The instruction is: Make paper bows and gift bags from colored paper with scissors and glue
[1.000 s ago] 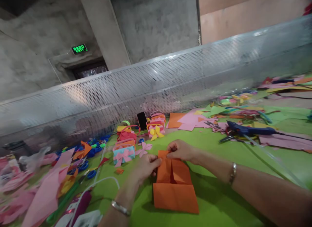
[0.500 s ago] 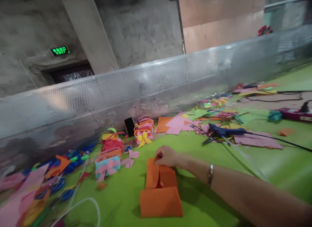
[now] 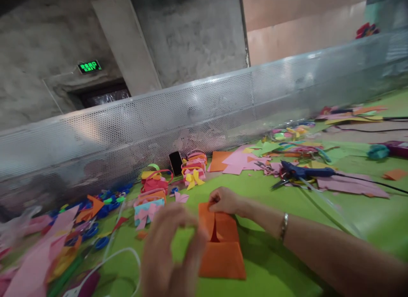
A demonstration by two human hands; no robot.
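A folded orange sheet (image 3: 223, 261), like felt or stiff paper, rests on the green tabletop. Its near end is a broad folded flap; two side flaps meet along a narrow gap behind it. My right hand (image 3: 225, 201) pinches the far edge between thumb and fingers. My left hand (image 3: 172, 250), smeared by motion, is raised close to the camera, left of the sheet and partly covering its left edge. Its thumb and fingers curve apart around a gap, with nothing visible in them.
Small bags with bows (image 3: 149, 209) stand at the back left beside a phone (image 3: 176, 163). A blue glue gun (image 3: 306, 171) lies at right near scissors (image 3: 279, 184) and pink scraps. At left are blue-handled scissors (image 3: 102, 243), pink strips and a white cable (image 3: 127, 250).
My left hand has come into view from below, beside the orange sheet. My right hand keeps its pinch on the far edge. The whole view has shifted slightly.
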